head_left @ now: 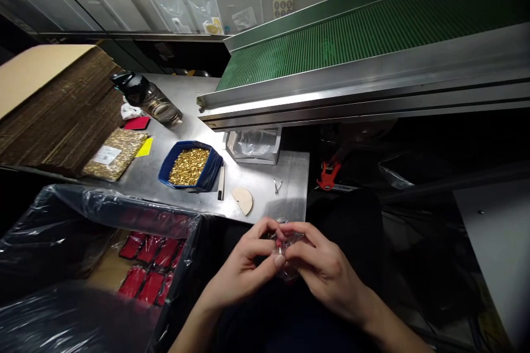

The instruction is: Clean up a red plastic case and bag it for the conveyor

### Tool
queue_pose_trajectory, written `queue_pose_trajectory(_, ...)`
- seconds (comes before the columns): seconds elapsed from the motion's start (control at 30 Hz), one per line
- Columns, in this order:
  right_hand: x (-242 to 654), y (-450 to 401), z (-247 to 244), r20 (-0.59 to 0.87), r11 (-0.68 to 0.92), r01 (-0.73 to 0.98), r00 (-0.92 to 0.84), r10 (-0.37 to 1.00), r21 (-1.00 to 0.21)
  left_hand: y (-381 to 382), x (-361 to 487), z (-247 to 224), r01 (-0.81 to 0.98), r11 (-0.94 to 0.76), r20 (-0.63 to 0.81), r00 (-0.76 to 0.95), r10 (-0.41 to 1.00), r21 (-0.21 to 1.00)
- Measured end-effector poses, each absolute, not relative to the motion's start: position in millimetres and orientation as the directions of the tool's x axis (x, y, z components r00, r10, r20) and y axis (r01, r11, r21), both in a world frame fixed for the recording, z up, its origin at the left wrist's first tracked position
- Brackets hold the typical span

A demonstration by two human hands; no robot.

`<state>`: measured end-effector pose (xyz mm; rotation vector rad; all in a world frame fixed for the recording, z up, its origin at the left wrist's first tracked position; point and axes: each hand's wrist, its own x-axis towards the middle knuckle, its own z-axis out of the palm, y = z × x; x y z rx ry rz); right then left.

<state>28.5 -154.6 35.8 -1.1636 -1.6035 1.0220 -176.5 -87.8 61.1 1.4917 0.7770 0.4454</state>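
Clear plastic wrap with something red in it (289, 271) is pinched between my two hands, just off the front edge of the metal table. My left hand (250, 259) grips it from the left, thumb and fingertips pressed together. From the right, my right hand (327, 262) holds the same wrap with bent fingers. The fingers hide much of it. Beyond my hands lie a small metal clipper-like tool (277, 186) and a pale semicircular piece (243, 200). A blue bin (212, 168) full of small gold pieces (189, 167) stands further left.
A plastic-lined box (124, 207) with several red wrapped packs (150, 287) is at lower left. Stacked cardboard (62, 110), a bottle (155, 102) and a bag of gold pieces (118, 154) stand behind. A green conveyor (331, 47) crosses above a clear-lined tray (253, 145).
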Motion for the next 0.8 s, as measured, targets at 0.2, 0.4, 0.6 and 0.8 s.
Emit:
queue_pose_trajectory(0.2, 13, -145, 29, -0.151, -0.134, -0.122, 0.139, 0.979, -0.983, -112, -161, 18, -0.113, 0.146, -0.048, 0.608, 0.793, 0.983)
queue_pose_trajectory(0.4, 4, -140, 22, -0.55, -0.498, -0.631, -0.132, 0.825, -0.594, -128, -160, 8, -0.092, 0.271, -0.186, 0.519, 0.834, 0.958)
queue_pose_trajectory(0.6, 28, -147, -8, -0.526, -0.525, -0.033, 0.037, 0.85, -0.851, -122, -230, 26, -0.365, 0.464, -0.334, 0.366, 0.869, 0.807)
queue_pose_trajectory(0.8, 41, -154, -43, -0.632, -0.59, 0.287, -0.078, 0.771, -0.755, -80, -422, 55, 0.572, 0.212, -0.141, -0.166, 0.976, 0.792)
